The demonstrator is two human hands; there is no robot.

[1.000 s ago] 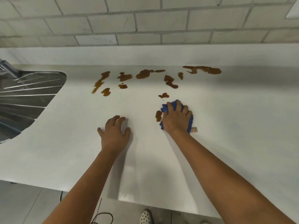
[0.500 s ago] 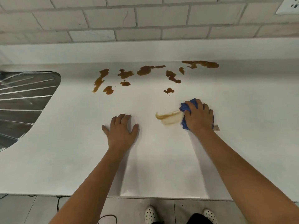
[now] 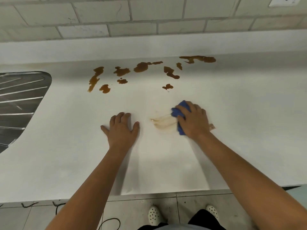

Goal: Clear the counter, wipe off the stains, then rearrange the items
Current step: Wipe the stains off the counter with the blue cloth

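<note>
Right hand (image 3: 194,120): palm down on a bunched blue cloth (image 3: 178,113), fingers curled over it and pressing it to the white counter (image 3: 66,146); forearm reaches in from the lower right.
Left hand (image 3: 122,128): flat on the counter just left of the cloth, fingers straight and close together, thumb spread out to the left — it holds nothing.
Blue cloth: one, mostly hidden under the right hand; blue shows at the fingertips and along the thumb side. A small pale tag (image 3: 212,126) sticks out on its right — any writing on it is too small to read.
Smear (image 3: 163,122): one pale tan streak touching the cloth's left edge, between the two hands.
Brown stains (image 3: 141,67): about ten separate blotches, in a loose band beyond the cloth, near the back of the counter; the nearest one (image 3: 167,87) lies just past the cloth.
Drainboard (image 3: 20,105): one ribbed steel panel, well left of the cloth.
Tiled wall (image 3: 149,15): behind the counter, far side from the cloth.
Shoes (image 3: 153,214): two white perforated ones on the floor, below the counter edge.
</note>
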